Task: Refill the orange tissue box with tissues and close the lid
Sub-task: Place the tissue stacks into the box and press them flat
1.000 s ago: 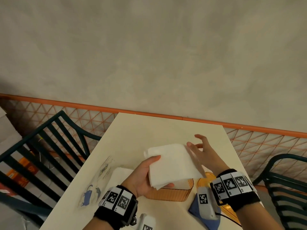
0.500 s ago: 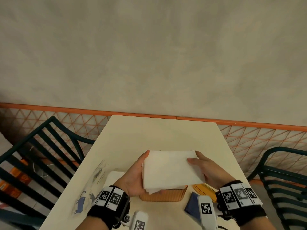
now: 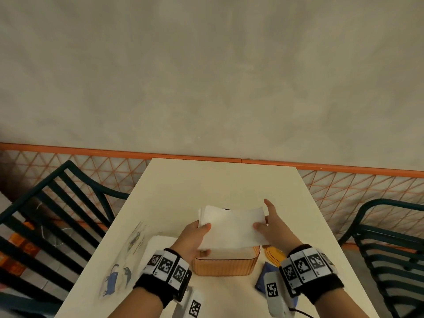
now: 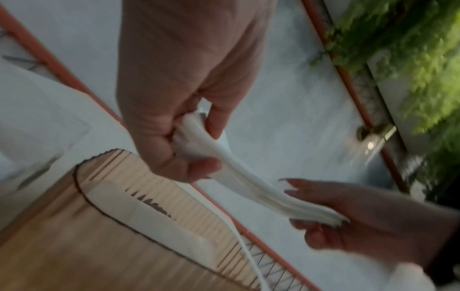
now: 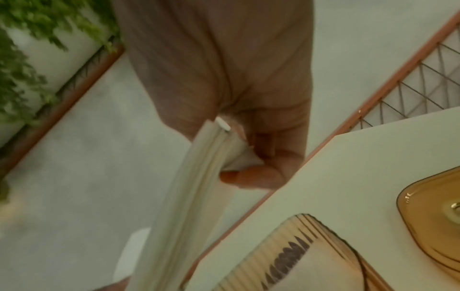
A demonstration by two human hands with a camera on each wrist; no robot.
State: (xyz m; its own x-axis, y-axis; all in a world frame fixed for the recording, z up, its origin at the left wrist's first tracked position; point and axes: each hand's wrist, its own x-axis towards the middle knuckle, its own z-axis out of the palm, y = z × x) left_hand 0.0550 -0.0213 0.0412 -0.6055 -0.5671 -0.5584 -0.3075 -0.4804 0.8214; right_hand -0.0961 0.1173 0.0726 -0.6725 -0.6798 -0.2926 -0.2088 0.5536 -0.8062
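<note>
A thick stack of white tissues hangs flat just above the open orange ribbed tissue box near the table's front edge. My left hand pinches the stack's left end, thumb on top and fingers beneath, as the left wrist view shows. My right hand pinches the right end. The stack sags a little between the two hands. The box stands open below, with some white tissue inside. Its amber lid lies on the table to the right of the box.
The cream table reaches back to an orange-railed mesh fence. A clear printed wrapper lies left of the box, and a blue object sits front right. Dark slatted chairs flank the table on both sides.
The right hand came in and took the stack's right end. Both hands then levelled the stack and brought it down closer over the orange box.
</note>
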